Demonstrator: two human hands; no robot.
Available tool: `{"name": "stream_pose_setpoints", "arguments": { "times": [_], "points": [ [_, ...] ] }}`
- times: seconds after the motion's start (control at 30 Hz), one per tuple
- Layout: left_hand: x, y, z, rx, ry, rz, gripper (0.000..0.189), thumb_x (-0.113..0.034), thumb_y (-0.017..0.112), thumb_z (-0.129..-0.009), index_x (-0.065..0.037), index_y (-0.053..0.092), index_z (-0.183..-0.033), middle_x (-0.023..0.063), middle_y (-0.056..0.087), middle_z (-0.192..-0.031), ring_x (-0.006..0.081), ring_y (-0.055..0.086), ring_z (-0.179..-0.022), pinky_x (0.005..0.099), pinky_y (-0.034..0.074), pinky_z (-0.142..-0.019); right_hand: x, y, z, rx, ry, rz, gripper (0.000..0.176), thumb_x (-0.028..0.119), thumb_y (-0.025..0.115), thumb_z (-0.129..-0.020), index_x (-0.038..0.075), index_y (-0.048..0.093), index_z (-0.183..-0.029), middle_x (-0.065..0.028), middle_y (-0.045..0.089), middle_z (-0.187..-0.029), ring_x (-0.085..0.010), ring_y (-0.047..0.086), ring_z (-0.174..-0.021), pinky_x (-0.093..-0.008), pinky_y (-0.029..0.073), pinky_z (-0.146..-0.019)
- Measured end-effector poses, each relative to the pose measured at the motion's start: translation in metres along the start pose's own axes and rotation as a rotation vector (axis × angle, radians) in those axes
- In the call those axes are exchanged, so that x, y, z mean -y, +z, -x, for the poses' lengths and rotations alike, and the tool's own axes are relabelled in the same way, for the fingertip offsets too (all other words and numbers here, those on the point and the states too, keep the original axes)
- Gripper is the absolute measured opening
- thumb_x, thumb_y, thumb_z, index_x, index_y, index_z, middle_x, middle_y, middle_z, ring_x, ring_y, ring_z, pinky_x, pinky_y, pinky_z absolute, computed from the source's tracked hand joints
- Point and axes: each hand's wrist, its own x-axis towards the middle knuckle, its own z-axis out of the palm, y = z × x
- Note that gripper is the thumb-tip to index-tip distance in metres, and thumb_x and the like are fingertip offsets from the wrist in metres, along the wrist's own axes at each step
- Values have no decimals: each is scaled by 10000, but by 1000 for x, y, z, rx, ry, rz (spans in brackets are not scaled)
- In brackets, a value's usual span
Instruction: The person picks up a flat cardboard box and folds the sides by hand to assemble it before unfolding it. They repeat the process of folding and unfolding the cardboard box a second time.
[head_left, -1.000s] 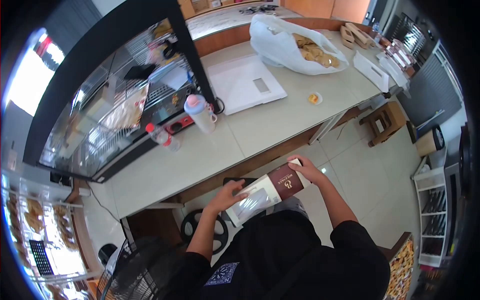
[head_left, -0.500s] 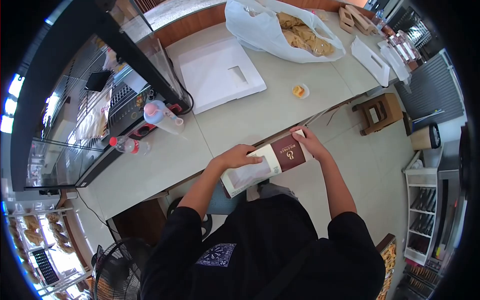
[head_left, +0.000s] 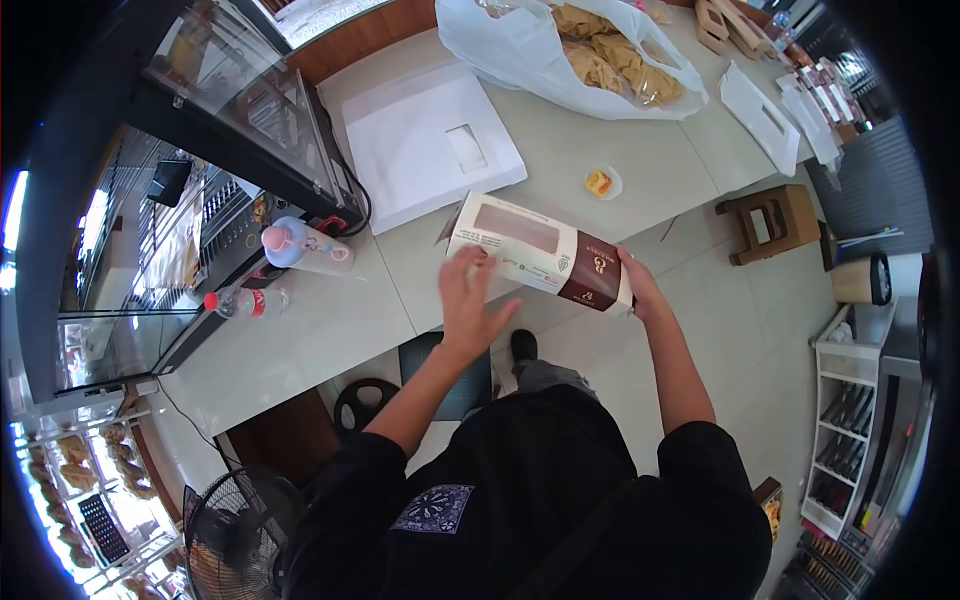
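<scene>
A long cream and maroon cardboard box [head_left: 540,262] with a clear window on top is tilted in front of me, over the near edge of the counter. My right hand [head_left: 640,284] grips its maroon end, thumb on the side and the other fingers hidden behind. At the cream end, my left hand [head_left: 474,305] has its fingers spread, with the fingertips right by the box's side. A flap stands out from that left end of the box.
On the counter [head_left: 330,345] are a white flat board [head_left: 400,150], a plastic bag [head_left: 510,60] of brown paper packets, a small cup of food [head_left: 601,183], a pink-capped bottle [head_left: 305,246] and a red-capped bottle [head_left: 245,301]. A glass display case [head_left: 130,260] stands left; a stool [head_left: 765,228] stands right.
The box has risen and swung round, its left end now higher and its printed side showing. My left hand has let go of it and spread its fingers; the right keeps its hold.
</scene>
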Motion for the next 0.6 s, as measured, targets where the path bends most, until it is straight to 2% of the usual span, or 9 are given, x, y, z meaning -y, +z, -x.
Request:
{"name": "stream_pose_setpoints", "arguments": {
  "times": [0.07, 0.1, 0.13, 0.17, 0.23, 0.33, 0.43, 0.53, 0.6],
  "points": [
    [7, 7, 9, -189, -275, 111, 870, -243, 763, -710, -16, 243, -1369, 228, 296, -1362, 378, 353, -1250, 489, 308, -1014, -8, 19, 5, -172, -245, 8, 421, 395, 518, -928, 47, 477, -1162, -79, 576, -1040, -166, 582, -933, -319, 497, -799],
    [12, 9, 8, -218, -553, 453, 845, -252, 748, -734, -19, 237, -1366, 223, 306, -1351, 363, 378, -1227, 487, 327, -1000, -15, 35, 11, -256, -364, 13, 381, 373, 512, -937, 59, 475, -1151, -64, 571, -1024, -158, 573, -937, -324, 500, -810],
    [17, 11, 7, -248, -830, 799, 820, -262, 733, -759, -21, 232, -1362, 217, 316, -1341, 348, 403, -1203, 484, 346, -986, -22, 54, 20, -265, -516, 6, 325, 308, 567, -918, 46, 480, -1091, -48, 542, -934, -113, 520, -836, -269, 447, -745],
    [21, 10, 6, -281, -1096, 1152, 796, -271, 718, -783, -23, 227, -1358, 211, 326, -1331, 334, 428, -1180, 482, 364, -973, -32, 66, 27, -209, -590, 162, 294, 255, 606, -890, 57, 476, -1064, -37, 527, -923, -100, 500, -846, -250, 426, -739],
    [23, 5, 2, -238, -969, 1137, 772, -341, 657, -839, -30, 199, -1377, 183, 382, -1263, 277, 486, -1096, 427, 416, -908, -48, 92, 43, 14, -686, 447, 303, 190, 639, -852, 60, 466, -1064, -33, 528, -911, -108, 508, -856, -247, 421, -739],
    [28, -14, 4, -208, -859, 866, 768, -329, 643, -852, -9, 195, -1387, 182, 411, -1223, 228, 514, -1038, 318, 450, -839, -42, 118, 61, 271, -561, 503, 355, 130, 657, -818, 60, 457, -1102, -41, 545, -933, -128, 524, -872, -264, 426, -757],
    [38, -28, 17, -273, -859, 992, 748, -279, 665, -837, 4, 218, -1366, 177, 406, -1223, 218, 525, -991, 312, 459, -818, -24, 139, 75, 502, -231, 299, 388, 107, 658, -796, 60, 460, -1126, -39, 541, -1003, -126, 521, -937, -270, 423, -813],
    [36, -50, 28, -293, -775, 1120, 644, -189, 661, -838, 24, 291, -1320, 160, 518, -1149, 203, 567, -967, 302, 478, -800, -34, 155, 83, 666, -218, 561, 422, 118, 664, -792, 52, 455, -1152, -47, 547, -1033, -139, 532, -968, -278, 428, -839],
    [28, -70, 38, -254, -716, 1063, 532, -142, 657, -836, 38, 386, -1257, 151, 591, -1065, 186, 588, -957, 296, 487, -794, -47, 165, 89, 655, -330, 585, 416, 126, 664, -799, 51, 456, -1152, -44, 555, -1016, -142, 537, -961, -273, 426, -837]
  ]
}}
